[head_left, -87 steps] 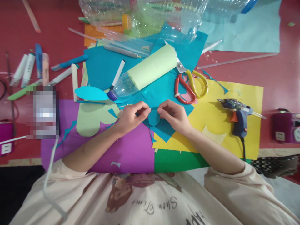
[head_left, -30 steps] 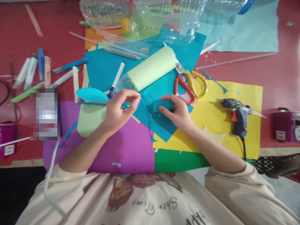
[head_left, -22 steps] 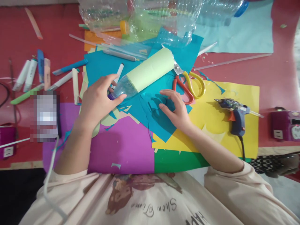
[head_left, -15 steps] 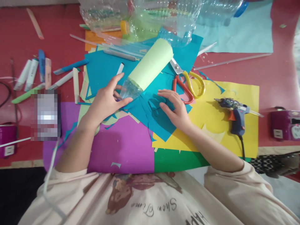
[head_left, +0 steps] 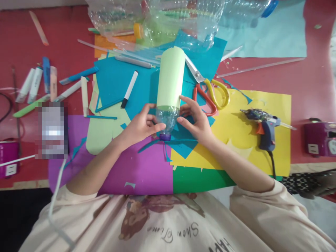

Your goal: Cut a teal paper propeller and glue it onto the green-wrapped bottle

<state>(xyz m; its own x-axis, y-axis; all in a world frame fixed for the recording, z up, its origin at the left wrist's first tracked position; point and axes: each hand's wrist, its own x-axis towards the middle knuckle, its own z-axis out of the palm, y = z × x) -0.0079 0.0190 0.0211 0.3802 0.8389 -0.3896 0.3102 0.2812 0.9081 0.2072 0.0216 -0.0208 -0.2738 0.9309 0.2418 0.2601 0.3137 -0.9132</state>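
Note:
A clear plastic bottle (head_left: 168,117) lies in front of me, its purple cap (head_left: 165,137) pointing toward me. Light green paper (head_left: 171,77) wraps its body. My left hand (head_left: 147,123) has its thumb and curled fingers around the left side of the bare shoulder. On the other side, my right hand (head_left: 194,120) grips near the paper's lower edge with fingers and thumb. Beside my right hand are scissors (head_left: 207,89) with one red and one yellow handle. A white marker with a black cap (head_left: 129,89) rests up and left of the bottle.
A blue glue gun (head_left: 267,133) lies on yellow paper (head_left: 278,147) at the right. Large clear bottles (head_left: 183,21) stand at the back. Several markers (head_left: 35,84) and a phone (head_left: 54,129) with a white cable are at the left. Purple paper (head_left: 141,175) lies nearest me.
The bottle has turned from slanting to nearly straight, its cap now showing toward me. Both hands have closed in on its shoulder, and the white marker is uncovered.

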